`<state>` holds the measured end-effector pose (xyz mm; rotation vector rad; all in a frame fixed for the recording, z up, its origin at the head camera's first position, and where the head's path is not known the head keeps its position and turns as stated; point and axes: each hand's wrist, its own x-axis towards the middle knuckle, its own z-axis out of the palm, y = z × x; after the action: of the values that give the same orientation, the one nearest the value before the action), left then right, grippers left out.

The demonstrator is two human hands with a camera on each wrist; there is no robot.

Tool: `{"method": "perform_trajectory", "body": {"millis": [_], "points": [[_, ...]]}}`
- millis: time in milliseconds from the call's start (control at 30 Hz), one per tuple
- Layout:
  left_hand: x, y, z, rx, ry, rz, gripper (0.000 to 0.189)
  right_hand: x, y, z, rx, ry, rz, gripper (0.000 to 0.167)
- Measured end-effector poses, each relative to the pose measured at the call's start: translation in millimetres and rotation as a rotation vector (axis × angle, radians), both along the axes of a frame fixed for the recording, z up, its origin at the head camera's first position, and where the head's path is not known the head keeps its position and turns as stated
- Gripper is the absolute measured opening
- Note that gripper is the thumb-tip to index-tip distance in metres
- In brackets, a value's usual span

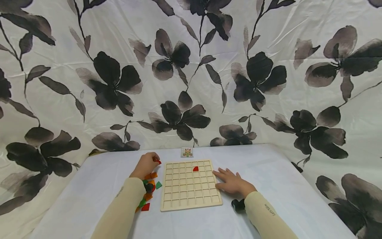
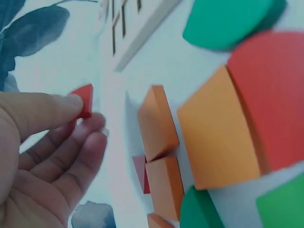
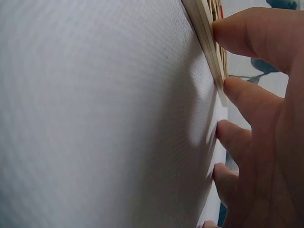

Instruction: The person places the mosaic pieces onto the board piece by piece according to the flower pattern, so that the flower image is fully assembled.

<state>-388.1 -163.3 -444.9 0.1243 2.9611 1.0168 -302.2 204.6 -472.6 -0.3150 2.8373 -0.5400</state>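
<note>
Between thumb and fingers, my left hand [image 1: 147, 163] pinches a small red block [image 2: 87, 100] with one curved side, held up off the table left of the board. The square wooden grid board [image 1: 191, 189] lies flat in the middle. One red quarter-round block [image 1: 195, 169] sits in a cell of its upper part. My right hand [image 1: 232, 182] rests at the board's right edge with fingers spread; in the right wrist view the thumb [image 3: 256, 35] and a fingertip touch the board's rim, and the other fingertips meet the white cloth.
Several orange, green and red blocks lie loose left of the board, among them an orange block [image 2: 159, 123], a green block [image 1: 159, 185] and a red block [image 1: 145, 207]. A small patterned card [image 1: 187, 152] lies beyond the board. Flowered cloth [image 1: 179, 83] hangs behind the table.
</note>
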Motion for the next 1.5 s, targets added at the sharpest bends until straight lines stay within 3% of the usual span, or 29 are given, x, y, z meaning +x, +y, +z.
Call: {"method": "perform_trajectory", "body": {"millis": [200,400,733,933,1167,1500], "points": [[3.0,14.3,2.0,0.078,0.049,-0.049,0.016,-1.2,0,-1.3,0.002,0.000,-0.002,0.060],[3.4,30.2,0.1,0.083,0.072,-0.107,0.018,-2.1,0,-2.7,-0.005,0.003,0.001,0.060],[10.4,55.6,-3.7,0.087,0.045,-0.155,0.008,-2.9,1,-1.8,0.007,-0.001,0.004,0.061],[13.1,68.5,-7.4,0.056,0.078,-0.196,0.006,-2.8,1,-2.2,-0.004,-0.002,0.006,0.061],[6.7,74.3,-18.0,0.050,0.070,-0.214,0.005,-3.2,1,-3.8,-0.012,-0.005,0.007,0.061],[10.8,82.2,-15.6,-0.098,0.085,-0.248,0.008,-2.4,1,-2.9,-0.008,0.001,0.006,0.061]]}}
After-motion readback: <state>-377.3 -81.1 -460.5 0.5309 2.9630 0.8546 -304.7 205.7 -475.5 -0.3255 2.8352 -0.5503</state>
